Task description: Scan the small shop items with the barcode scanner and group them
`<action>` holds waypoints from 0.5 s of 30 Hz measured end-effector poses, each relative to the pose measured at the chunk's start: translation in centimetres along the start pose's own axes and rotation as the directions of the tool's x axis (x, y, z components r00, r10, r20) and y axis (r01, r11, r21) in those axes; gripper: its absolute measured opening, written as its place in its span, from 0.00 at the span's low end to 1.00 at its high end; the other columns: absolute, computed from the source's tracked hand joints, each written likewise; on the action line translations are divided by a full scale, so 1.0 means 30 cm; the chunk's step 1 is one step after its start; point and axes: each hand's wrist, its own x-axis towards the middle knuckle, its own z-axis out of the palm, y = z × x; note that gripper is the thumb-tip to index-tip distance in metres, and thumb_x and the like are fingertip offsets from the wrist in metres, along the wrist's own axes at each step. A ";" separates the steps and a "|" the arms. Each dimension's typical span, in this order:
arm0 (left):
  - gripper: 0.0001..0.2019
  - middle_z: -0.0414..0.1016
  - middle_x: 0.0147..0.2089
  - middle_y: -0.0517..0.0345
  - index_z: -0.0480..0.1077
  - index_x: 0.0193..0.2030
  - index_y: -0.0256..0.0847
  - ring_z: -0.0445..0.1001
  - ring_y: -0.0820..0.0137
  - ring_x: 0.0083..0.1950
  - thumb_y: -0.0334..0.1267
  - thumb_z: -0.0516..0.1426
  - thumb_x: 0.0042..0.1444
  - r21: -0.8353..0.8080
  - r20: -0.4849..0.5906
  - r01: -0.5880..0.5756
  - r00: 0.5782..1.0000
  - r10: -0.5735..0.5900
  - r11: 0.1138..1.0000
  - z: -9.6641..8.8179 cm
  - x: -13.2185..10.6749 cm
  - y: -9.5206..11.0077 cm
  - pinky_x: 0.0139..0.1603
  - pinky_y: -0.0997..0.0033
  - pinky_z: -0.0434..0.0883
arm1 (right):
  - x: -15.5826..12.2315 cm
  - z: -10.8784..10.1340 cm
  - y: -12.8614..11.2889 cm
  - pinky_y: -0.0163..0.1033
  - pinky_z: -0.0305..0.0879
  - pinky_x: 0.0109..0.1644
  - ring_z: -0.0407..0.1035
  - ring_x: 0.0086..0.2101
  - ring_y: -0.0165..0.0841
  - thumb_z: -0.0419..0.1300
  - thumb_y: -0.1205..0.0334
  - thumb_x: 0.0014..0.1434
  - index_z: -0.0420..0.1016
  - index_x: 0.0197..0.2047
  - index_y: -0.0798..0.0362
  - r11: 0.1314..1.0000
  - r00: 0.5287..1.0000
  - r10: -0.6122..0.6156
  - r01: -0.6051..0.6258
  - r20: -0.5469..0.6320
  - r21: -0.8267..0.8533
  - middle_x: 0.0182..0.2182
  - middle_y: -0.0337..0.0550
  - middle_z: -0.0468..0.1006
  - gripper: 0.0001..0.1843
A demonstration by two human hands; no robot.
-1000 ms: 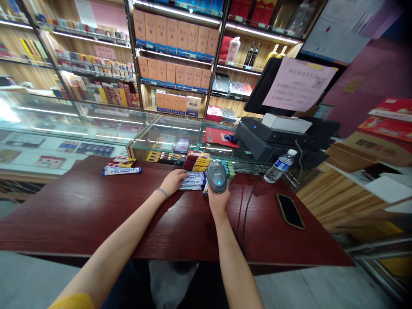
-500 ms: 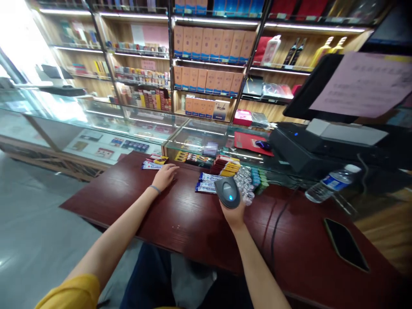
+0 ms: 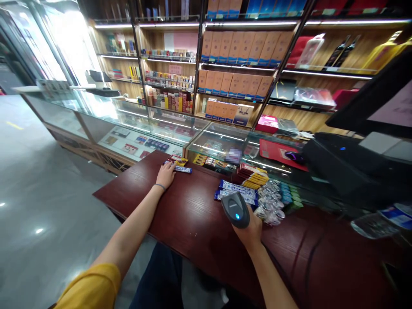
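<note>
My right hand [image 3: 252, 229] is wrapped round the handle of a dark barcode scanner [image 3: 236, 209], whose blue light is lit. The scanner hangs just in front of several blue-and-white packets [image 3: 238, 189] lying on the dark red wooden desk [image 3: 189, 214]. Over at the desk's far left, my left hand [image 3: 166, 174] lies with its fingers stretched over a small pile of packets. A blue-and-white packet [image 3: 183, 170] sticks out to the right of the fingers, and red-and-yellow packets [image 3: 178, 160] lie behind. Part of this pile is hidden under the hand.
Red-and-yellow packets [image 3: 252, 176], clear round-ended packs [image 3: 270, 201] and green ones [image 3: 294, 196] are bunched right of the scanner. A glass display counter [image 3: 219, 133] runs behind the desk. At right are a monitor [image 3: 363, 103] and a water bottle [image 3: 376, 223].
The view has turned left. My left hand has shifted from beside the small pile to over its front left part. The scanner stays in my right hand, near the blue-and-white packets.
</note>
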 end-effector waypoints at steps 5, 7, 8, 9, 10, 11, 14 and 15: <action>0.18 0.71 0.63 0.45 0.71 0.60 0.46 0.63 0.52 0.67 0.38 0.51 0.66 0.084 0.132 0.122 0.982 -0.132 0.989 -0.019 0.000 0.031 0.70 0.35 0.53 | 0.017 -0.015 -0.017 0.37 0.71 0.29 0.74 0.24 0.36 0.61 0.63 0.56 0.72 0.49 0.55 1.000 0.999 0.015 -0.015 -0.046 -0.002 0.27 0.43 0.80 0.17; 0.15 0.74 0.59 0.44 0.73 0.56 0.45 0.67 0.52 0.64 0.39 0.52 0.65 0.079 0.138 0.109 0.983 -0.119 0.991 -0.028 0.001 0.033 0.68 0.36 0.55 | 0.022 -0.018 -0.022 0.37 0.71 0.30 0.75 0.25 0.36 0.60 0.63 0.56 0.71 0.49 0.55 1.000 0.998 0.013 -0.013 -0.061 0.009 0.28 0.43 0.80 0.16; 0.14 0.75 0.57 0.44 0.74 0.54 0.44 0.68 0.52 0.62 0.39 0.53 0.65 0.074 0.136 0.097 0.985 -0.106 0.993 -0.032 0.002 0.032 0.67 0.37 0.57 | 0.023 -0.019 -0.022 0.37 0.71 0.30 0.75 0.25 0.36 0.60 0.63 0.56 0.71 0.49 0.55 1.000 0.998 0.007 -0.006 -0.068 0.014 0.28 0.43 0.80 0.17; 0.13 0.76 0.55 0.44 0.75 0.53 0.43 0.69 0.51 0.61 0.39 0.54 0.64 0.067 0.132 0.081 0.987 -0.089 0.994 -0.035 0.003 0.031 0.66 0.37 0.58 | 0.022 -0.019 -0.021 0.38 0.71 0.30 0.75 0.25 0.36 0.61 0.63 0.56 0.71 0.50 0.55 1.000 0.997 0.000 0.000 -0.072 0.014 0.29 0.43 0.80 0.17; 0.13 0.77 0.53 0.43 0.75 0.51 0.43 0.70 0.51 0.60 0.39 0.55 0.64 0.058 0.127 0.064 0.989 -0.071 0.996 -0.038 0.004 0.030 0.66 0.38 0.59 | 0.020 -0.018 -0.019 0.38 0.71 0.30 0.74 0.25 0.36 0.61 0.63 0.56 0.71 0.50 0.55 1.000 0.997 -0.006 0.007 -0.072 0.010 0.29 0.43 0.80 0.18; 0.12 0.77 0.52 0.43 0.76 0.50 0.43 0.71 0.51 0.58 0.40 0.56 0.63 0.043 0.119 0.048 0.992 -0.053 0.998 -0.041 0.004 0.031 0.65 0.39 0.60 | 0.017 -0.017 -0.015 0.38 0.72 0.30 0.74 0.24 0.35 0.61 0.63 0.56 0.71 0.51 0.55 1.000 0.997 -0.011 0.012 -0.071 0.007 0.29 0.43 0.80 0.19; 0.12 0.77 0.49 0.44 0.76 0.47 0.41 0.73 0.54 0.54 0.42 0.55 0.64 -0.058 0.061 0.001 0.998 0.002 0.998 -0.053 -0.002 0.042 0.63 0.46 0.64 | 0.005 -0.013 -0.001 0.38 0.73 0.31 0.75 0.26 0.36 0.62 0.62 0.57 0.70 0.54 0.56 1.000 0.998 -0.001 0.001 -0.065 0.003 0.30 0.44 0.80 0.22; 0.12 0.77 0.49 0.44 0.76 0.48 0.41 0.73 0.55 0.54 0.43 0.54 0.65 -0.122 0.027 -0.017 0.999 0.020 0.992 -0.058 -0.006 0.051 0.62 0.49 0.66 | 0.001 -0.012 0.003 0.38 0.73 0.31 0.75 0.26 0.36 0.62 0.62 0.57 0.69 0.55 0.56 1.000 0.998 0.009 -0.008 -0.067 0.007 0.31 0.44 0.80 0.22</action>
